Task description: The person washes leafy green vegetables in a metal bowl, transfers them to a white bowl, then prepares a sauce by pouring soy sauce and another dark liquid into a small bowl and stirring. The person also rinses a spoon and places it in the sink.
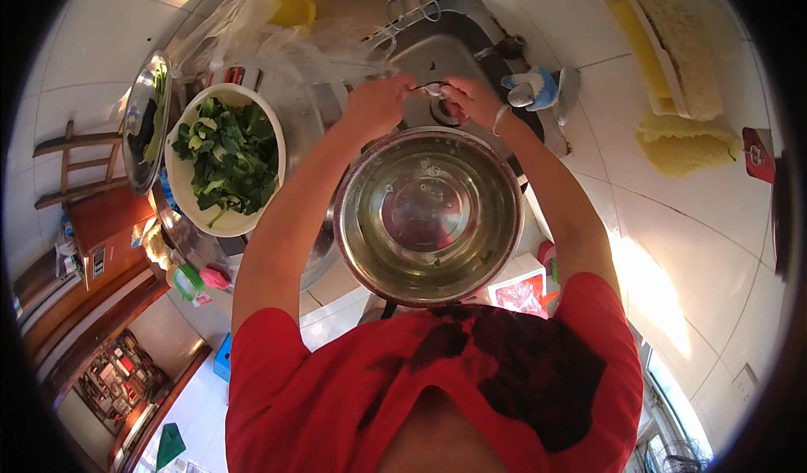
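Both my hands reach out over the sink, just beyond the steel basin. Between their fingertips is a small, thin object, dark at the edges with a shiny pale middle; too small to identify. My left hand pinches its left end. My right hand grips the other end. Below the right fingers, the drain partly shows. Close to my body, the large round steel basin holds clear water with bubbles and a few green leaf bits. To the left, a white bowl is heaped with leafy greens.
Scissors and crumpled plastic bags lie beyond my left hand. A tap and a blue-and-white cloth are at the right of the sink. An oval dish with vegetables is at far left.
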Tool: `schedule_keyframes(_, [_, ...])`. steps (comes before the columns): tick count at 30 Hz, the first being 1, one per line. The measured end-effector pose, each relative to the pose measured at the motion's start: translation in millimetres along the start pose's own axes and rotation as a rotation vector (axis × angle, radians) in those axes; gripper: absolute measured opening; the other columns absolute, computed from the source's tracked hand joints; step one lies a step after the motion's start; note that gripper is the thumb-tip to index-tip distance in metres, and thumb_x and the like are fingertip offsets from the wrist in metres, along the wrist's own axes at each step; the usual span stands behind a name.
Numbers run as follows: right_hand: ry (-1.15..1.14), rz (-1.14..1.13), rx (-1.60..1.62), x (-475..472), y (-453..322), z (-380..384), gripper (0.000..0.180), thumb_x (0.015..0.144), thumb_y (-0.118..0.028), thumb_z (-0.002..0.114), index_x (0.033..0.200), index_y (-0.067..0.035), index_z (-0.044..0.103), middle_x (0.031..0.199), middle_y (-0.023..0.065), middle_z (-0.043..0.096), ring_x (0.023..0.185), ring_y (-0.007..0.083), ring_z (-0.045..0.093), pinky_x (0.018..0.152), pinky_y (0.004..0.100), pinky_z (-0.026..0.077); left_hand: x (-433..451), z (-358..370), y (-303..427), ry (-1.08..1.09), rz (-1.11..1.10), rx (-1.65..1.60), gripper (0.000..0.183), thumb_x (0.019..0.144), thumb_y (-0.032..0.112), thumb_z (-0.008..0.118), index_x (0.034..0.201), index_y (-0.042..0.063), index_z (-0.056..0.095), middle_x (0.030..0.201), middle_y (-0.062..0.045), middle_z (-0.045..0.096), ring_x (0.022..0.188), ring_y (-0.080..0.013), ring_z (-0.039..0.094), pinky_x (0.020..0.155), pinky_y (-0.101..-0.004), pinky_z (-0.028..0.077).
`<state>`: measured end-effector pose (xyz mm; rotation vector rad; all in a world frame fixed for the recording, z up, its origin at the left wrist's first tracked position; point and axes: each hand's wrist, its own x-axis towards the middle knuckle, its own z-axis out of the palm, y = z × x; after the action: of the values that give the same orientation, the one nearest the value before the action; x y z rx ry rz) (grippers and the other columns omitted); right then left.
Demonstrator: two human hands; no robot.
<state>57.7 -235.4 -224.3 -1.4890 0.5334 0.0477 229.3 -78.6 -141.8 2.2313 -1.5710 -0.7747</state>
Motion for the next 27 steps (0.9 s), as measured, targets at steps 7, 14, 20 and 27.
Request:
schedule_keyframes(7, [0.089, -0.331, -0.428, -0.3, -1.1, -0.1, 0.023, 0.098, -0.026, 0.055, 0.102, -0.004, 0.058, 0.075, 0.0103, 0.06, 0.067, 0.0238, 0.056, 0.065, 0.0358, 0.046, 2.3, -2.0, -6.1, -0.045, -0.094, -0.229, 0.017, 0.096, 0.015, 0.052, 0.111, 0.011, 0.06, 0.077, -0.012, 0.062, 0.074, -0.0267, 0.061, 0.069, -0.0405, 0.046])
schedule_keyframes(14, [0.002, -0.191, -0.341, -4.6, 1.2, 4.5, 0.027, 0.095, -0.03, 0.059, 0.094, -0.004, 0.062, 0.07, 0.0109, 0.059, 0.063, 0.0216, 0.055, 0.065, 0.0367, 0.045, 4.5, -9.2, -3.2, -0.254, -0.077, -0.349, 0.02, 0.097, 0.016, 0.053, 0.112, 0.008, 0.062, 0.073, -0.01, 0.057, 0.069, -0.0189, 0.053, 0.066, -0.0355, 0.044])
schedule_keyframes(20, [0.28, -0.18, -0.153, -11.6, -11.9, 14.8, 0.025, 0.097, -0.03, 0.055, 0.099, -0.006, 0.062, 0.071, 0.0138, 0.06, 0.062, 0.0247, 0.057, 0.064, 0.0382, 0.047, 1.9, 15.1, -8.1, -0.013, 0.004, -0.353, 0.029, 0.096, 0.018, 0.05, 0.121, 0.013, 0.065, 0.089, -0.014, 0.069, 0.082, -0.0255, 0.065, 0.076, -0.0397, 0.049])
schedule_keyframes(27, [0.421, -0.038, -0.612, -98.9, -31.3, 74.4, 0.015, 0.096, -0.018, 0.05, 0.1, -0.006, 0.058, 0.094, 0.0199, 0.065, 0.089, 0.0384, 0.063, 0.074, 0.0456, 0.05, -10.6, -1.4, 8.0, 0.122, -0.101, 0.206, 0.033, 0.086, 0.01, 0.056, 0.114, 0.02, 0.069, 0.091, -0.012, 0.071, 0.087, -0.03, 0.069, 0.074, -0.0434, 0.054])
